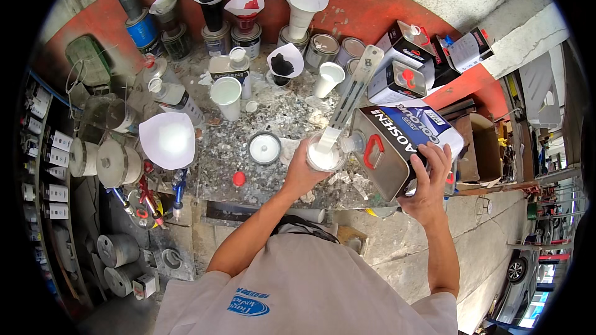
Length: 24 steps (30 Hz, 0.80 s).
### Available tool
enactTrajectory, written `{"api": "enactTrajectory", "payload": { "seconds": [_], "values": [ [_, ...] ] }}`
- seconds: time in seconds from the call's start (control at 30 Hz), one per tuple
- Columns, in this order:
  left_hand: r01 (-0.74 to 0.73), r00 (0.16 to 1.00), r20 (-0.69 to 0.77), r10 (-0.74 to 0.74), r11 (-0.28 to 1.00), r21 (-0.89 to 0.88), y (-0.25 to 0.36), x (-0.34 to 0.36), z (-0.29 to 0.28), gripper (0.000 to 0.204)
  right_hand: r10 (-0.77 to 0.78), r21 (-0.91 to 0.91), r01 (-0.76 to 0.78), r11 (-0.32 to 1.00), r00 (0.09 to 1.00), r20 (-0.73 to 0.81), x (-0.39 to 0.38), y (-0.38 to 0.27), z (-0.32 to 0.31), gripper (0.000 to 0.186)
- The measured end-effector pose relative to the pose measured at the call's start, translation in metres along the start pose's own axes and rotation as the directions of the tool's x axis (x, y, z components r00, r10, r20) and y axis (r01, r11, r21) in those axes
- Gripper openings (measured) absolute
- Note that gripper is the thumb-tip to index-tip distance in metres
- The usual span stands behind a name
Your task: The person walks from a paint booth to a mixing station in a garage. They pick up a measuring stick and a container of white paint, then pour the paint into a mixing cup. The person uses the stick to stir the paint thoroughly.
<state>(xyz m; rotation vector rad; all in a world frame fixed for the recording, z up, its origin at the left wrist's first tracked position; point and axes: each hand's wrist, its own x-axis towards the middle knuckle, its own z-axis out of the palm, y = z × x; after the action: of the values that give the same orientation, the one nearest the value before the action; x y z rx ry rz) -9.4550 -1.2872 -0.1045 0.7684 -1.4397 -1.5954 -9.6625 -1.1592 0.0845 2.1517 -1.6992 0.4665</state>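
My left hand [300,170] is wrapped round a clear cup [326,160] with white liquid in it, above the near part of the workbench. A long metal mixing stick [352,94] with marks along it leans in the cup. My right hand [429,178] grips a rectangular metal can [390,177] with a blue and black printed side and a red handle. The can is tipped to the left, with its clear spout at the cup's rim. Any flow from the spout is too small to make out. Left of the cup lie an open tin of white paint [264,148] and a red cap [239,178].
Paper strainers [307,1] stand in tins along the red back wall. White cups [226,98] and bottles [180,100] are behind and to the left. More rectangular cans [397,80] stand at back right. Spray guns [149,195] hang at the left edge, near a white paper strainer [166,141].
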Motion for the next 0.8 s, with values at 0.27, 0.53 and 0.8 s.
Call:
{"api": "enactTrajectory", "payload": {
  "seconds": [0.27, 0.53, 0.8],
  "values": [
    [-0.018, 1.0, 0.024, 0.017, 1.0, 0.014, -0.005, 0.0012, 0.0007, 0.084, 0.004, 0.002, -0.004, 1.0, 1.0, 0.004, -0.0005, -0.0022, -0.0025, 0.104],
    [-0.021, 1.0, 0.019, 0.021, 1.0, 0.0, -0.0028, 0.0015, 0.0013, 0.086, 0.013, 0.019, -0.013, 1.0, 1.0, -0.001, 0.0005, -0.0037, -0.0037, 0.107],
    [0.014, 0.999, -0.035, -0.012, 0.999, 0.047, -0.0014, -0.0045, -0.0033, 0.089, 0.205, 0.17, -0.2, 0.965, 0.979, -0.015, -0.0006, 0.002, 0.0037, 0.111]
  ]
}}
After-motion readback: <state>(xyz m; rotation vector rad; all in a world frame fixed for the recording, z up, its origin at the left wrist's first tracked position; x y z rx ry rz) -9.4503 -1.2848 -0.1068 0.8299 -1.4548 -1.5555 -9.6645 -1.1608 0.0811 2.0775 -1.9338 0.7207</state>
